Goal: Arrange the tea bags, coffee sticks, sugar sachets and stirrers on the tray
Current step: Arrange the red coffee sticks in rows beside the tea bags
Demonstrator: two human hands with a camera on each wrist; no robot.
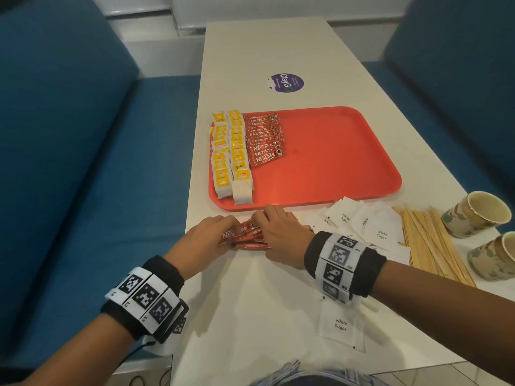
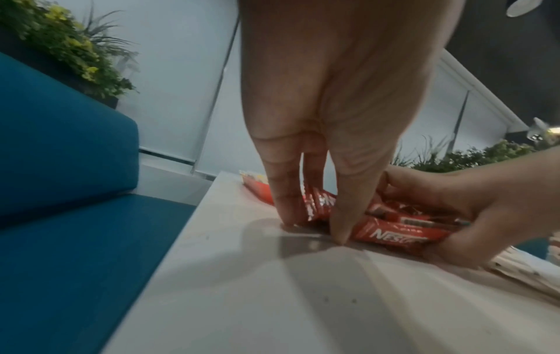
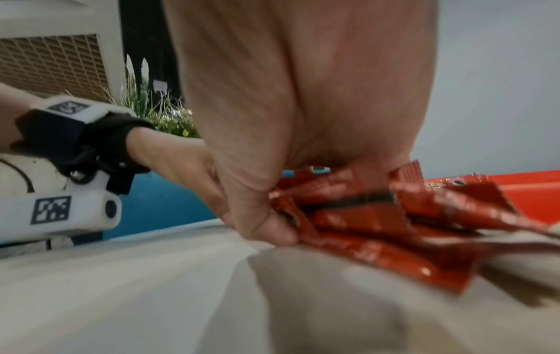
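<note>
Table (image 1: pixel 278 316): long, white, running from 6 toward 12 o'clock between blue benches.

Tray (image 1: pixel 334 151): red, at mid-table; right half bare.

Tea bags (image 1: pixel 231 154): two yellow-and-white rows along the tray's 9 o'clock edge.

Placed coffee sticks (image 1: pixel 266 140): one overlapping row just beside the tea bags, toward 3 o'clock.

Stirrers (image 1: pixel 434 240): wooden bundle on the table at 4 o'clock of the tray, near two paper cups (image 1: pixel 479 213).

Sugar sachets (image 1: pixel 362 224): loose white heap between stirrers and hands; one lone sachet at 6 o'clock.

Loose coffee sticks (image 1: pixel 245 236): red pile on the table, just off the tray's 6 o'clock rim.

Left hand (image 1: pixel 209 238): fingers curled against the pile's 9 o'clock end, gathering it.

Right hand (image 1: pixel 281 235): fingers and thumb closed on the pile's 3 o'clock end.

Step judged: squaring the second coffee batch. Next: lift together, lay beside the placed row.
</note>
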